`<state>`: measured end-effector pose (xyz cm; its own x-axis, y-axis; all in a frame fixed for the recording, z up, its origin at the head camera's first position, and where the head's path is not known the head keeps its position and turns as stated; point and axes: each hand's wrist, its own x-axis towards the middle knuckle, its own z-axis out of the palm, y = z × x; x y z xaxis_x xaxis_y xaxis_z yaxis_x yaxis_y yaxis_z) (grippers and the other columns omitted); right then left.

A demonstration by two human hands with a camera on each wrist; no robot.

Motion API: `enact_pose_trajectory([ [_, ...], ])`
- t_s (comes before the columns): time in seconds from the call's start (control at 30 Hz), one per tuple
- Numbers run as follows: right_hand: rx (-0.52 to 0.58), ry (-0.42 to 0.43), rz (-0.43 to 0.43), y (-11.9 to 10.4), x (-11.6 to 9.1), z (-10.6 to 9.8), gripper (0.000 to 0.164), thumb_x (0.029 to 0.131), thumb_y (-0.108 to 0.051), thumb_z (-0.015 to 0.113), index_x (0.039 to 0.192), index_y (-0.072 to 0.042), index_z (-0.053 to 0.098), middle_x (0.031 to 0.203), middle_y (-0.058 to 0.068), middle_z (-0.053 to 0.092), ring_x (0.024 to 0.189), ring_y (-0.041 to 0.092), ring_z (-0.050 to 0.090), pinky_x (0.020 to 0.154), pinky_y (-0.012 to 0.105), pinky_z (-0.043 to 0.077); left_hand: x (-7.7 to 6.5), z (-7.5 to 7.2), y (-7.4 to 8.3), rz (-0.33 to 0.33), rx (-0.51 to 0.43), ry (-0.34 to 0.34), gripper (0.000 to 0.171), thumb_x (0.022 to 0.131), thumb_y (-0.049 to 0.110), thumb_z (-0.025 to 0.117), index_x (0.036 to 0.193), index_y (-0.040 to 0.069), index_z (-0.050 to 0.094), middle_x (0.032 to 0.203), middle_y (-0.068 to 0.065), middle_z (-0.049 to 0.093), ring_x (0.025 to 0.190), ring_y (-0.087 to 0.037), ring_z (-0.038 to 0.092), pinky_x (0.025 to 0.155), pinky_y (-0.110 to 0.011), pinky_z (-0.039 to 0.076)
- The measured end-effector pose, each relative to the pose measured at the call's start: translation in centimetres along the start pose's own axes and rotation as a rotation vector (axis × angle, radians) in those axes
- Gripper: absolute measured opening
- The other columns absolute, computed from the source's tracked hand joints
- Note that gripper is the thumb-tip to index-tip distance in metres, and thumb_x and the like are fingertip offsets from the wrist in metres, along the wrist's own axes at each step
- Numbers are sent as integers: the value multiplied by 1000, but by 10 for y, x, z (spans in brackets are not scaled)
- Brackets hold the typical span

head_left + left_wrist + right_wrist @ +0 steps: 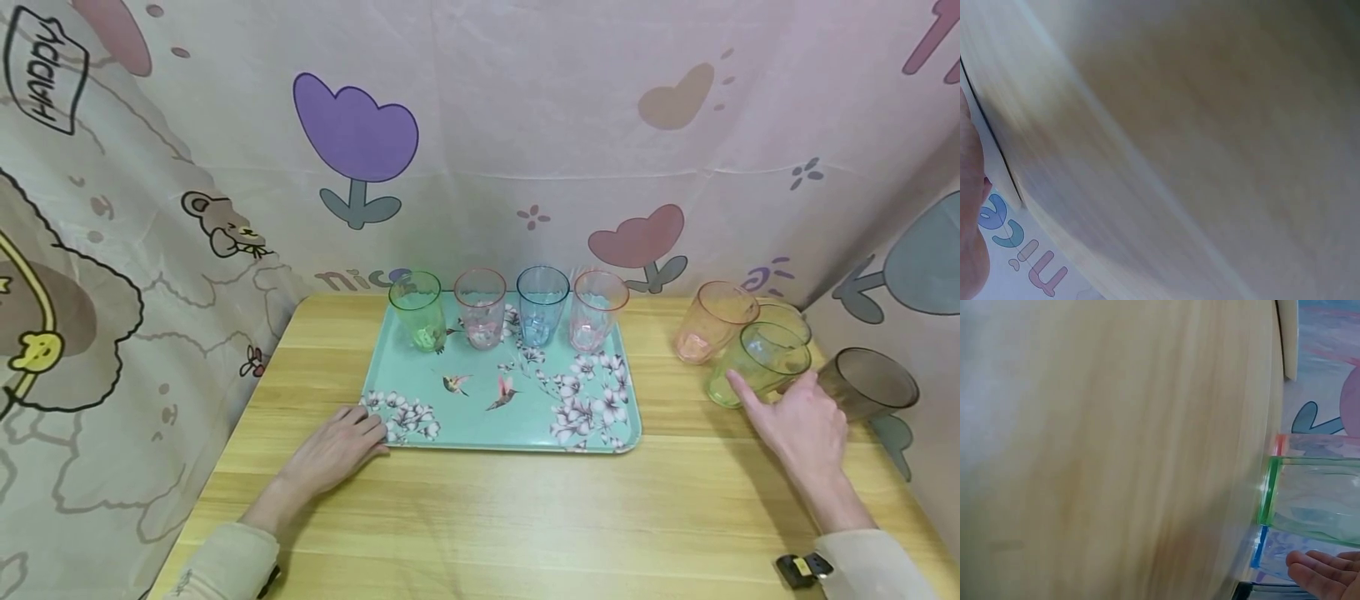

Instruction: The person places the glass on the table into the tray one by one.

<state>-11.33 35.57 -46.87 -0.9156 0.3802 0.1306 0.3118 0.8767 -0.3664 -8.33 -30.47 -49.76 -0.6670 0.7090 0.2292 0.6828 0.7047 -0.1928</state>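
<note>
My left hand (339, 446) rests at the front left corner of a mint tray (465, 417) printed with flowers and hummingbirds. On the tray's back part stand a green tumbler (417, 312), two pink-rimmed tumblers (480, 312) and a blue tumbler (542, 308), all upright. My right hand (806, 425) is at a yellow-green tumbler (757, 367), thumb stretched out in front of it. In the right wrist view its fingers (1322, 570) look fairly straight beside that tumbler; a firm hold does not show. A smoky dark tumbler (866, 385) stands just right of the hand.
An orange tumbler (716, 321) stands behind the yellow-green one, with another tumbler's rim (787, 317) partly hidden beside it. All are on a wooden table (480, 525). A printed cloth (480, 167) hangs behind and along both sides.
</note>
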Motion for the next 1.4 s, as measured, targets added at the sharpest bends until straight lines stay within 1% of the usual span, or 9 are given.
enact_pose_trajectory([
  [0.1,-2,10,-9,0,1,0,102,90,-80,55,107,20,51,78,40,56,66,58,59,44,46,38,0,0,0,0,2,0,23,96,41,68,92,20,58,89,6,60,87,-15,53,93,-39,55],
  [0.2,-10,24,-31,0,1,1,106,91,-79,55,109,25,51,79,43,56,69,63,59,46,51,41,0,1,0,3,2,5,23,96,41,67,92,20,59,88,6,60,87,-15,52,92,-39,55],
  [0.3,-19,26,-51,-1,1,1,106,92,-78,54,108,27,52,82,43,55,70,63,59,47,53,43,0,2,0,5,4,10,24,96,41,67,92,20,58,88,6,59,86,-15,51,92,-39,54],
  [0.5,-44,7,-83,-2,-2,0,108,94,-78,52,108,28,49,79,37,52,60,52,57,43,46,42,0,2,-1,9,7,18,24,96,42,67,92,20,59,89,6,60,87,-15,52,92,-39,54],
  [0.63,-50,29,-108,-4,-5,0,105,94,-78,52,105,26,48,74,32,49,55,46,55,42,42,39,1,2,0,8,8,19,24,96,42,67,92,20,59,89,5,60,86,-16,52,92,-39,55],
  [0.83,-41,70,-148,-5,-8,2,99,94,-76,56,98,23,50,77,33,51,58,46,55,43,43,38,0,2,0,5,5,19,24,95,41,68,92,20,59,89,6,60,87,-16,52,92,-39,54],
  [1.1,-36,111,-215,-7,-11,3,92,92,-73,61,95,18,50,78,33,52,61,47,55,47,43,37,0,2,0,1,3,5,23,96,42,68,92,20,59,89,6,60,87,-16,52,94,-40,55],
  [1.23,-34,131,-249,-9,-11,1,88,91,-72,64,91,15,50,76,31,52,61,46,54,48,44,36,0,1,0,-5,2,-3,23,96,42,68,93,20,60,90,6,61,88,-16,53,94,-40,55],
  [1.4,-33,145,-301,-14,-13,-4,78,90,-70,67,80,5,47,74,27,51,61,44,52,51,45,35,0,0,0,-10,-2,-6,23,96,41,68,93,20,60,91,6,62,88,-16,53,95,-40,55],
])
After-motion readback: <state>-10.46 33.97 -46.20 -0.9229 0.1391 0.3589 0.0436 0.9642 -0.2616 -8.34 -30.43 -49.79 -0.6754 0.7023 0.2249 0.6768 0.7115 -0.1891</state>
